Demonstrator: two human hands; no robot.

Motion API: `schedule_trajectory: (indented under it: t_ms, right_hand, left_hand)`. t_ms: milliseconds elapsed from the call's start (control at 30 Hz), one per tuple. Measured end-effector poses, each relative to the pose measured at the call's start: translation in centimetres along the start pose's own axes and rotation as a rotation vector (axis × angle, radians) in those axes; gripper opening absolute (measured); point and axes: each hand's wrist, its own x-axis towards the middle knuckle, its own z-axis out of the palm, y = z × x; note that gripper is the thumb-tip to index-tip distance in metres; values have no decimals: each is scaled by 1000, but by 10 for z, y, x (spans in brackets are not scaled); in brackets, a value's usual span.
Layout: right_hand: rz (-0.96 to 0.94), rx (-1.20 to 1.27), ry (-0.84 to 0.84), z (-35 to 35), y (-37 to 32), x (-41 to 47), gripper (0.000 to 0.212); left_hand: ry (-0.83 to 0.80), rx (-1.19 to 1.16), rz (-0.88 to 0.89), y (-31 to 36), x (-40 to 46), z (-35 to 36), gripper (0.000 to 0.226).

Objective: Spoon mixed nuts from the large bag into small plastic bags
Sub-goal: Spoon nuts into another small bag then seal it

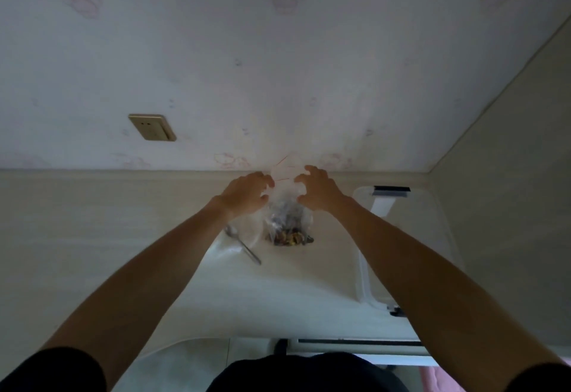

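1. Head view: left hand (245, 191) and right hand (318, 191) reached forward over the pale cream counter (293, 283), fingers curled, each pinching one side of the top of a small clear plastic bag with a red seal line (285, 206).
2. Held upright between the hands, bag mouth near the wall; dark and tan mixed nuts (290, 237) gathered in its bottom, resting on the counter.
3. Just left of the bag, lying on the counter: a metal spoon (244, 245), bowl partly under the left wrist, beside crumpled clear plastic (247, 228).
4. At right, partly behind the right forearm: a clear plastic storage box (432, 231).
5. On the wall at left: a gold socket plate (152, 127).
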Motion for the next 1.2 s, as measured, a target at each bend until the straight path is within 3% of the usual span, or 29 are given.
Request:
schedule_trajectory:
  t_ms: [167, 333, 633, 833, 1000, 1200]
  right_hand:
    - [-47, -50, 93, -3, 0, -28, 29]
    - [-80, -34, 128, 2, 9, -75, 27]
    - [-38, 183, 166, 15, 18, -144, 24]
    - [-3, 192, 137, 29, 17, -164, 17]
    - [-85, 154, 10, 41, -10, -154, 30]
    - [-152, 173, 166, 47, -39, -139, 17]
  left_hand:
    - [134, 154, 167, 1, -18, -4, 16]
    - [144, 58, 186, -5, -47, 0, 13]
    - [214, -727, 57, 14, -97, 41, 25]
    - [244, -943, -2, 28, -117, 73, 28]
    - [220, -1205, -69, 34, -125, 79, 40]
    - [214, -1278, -158, 26, -133, 81, 35]
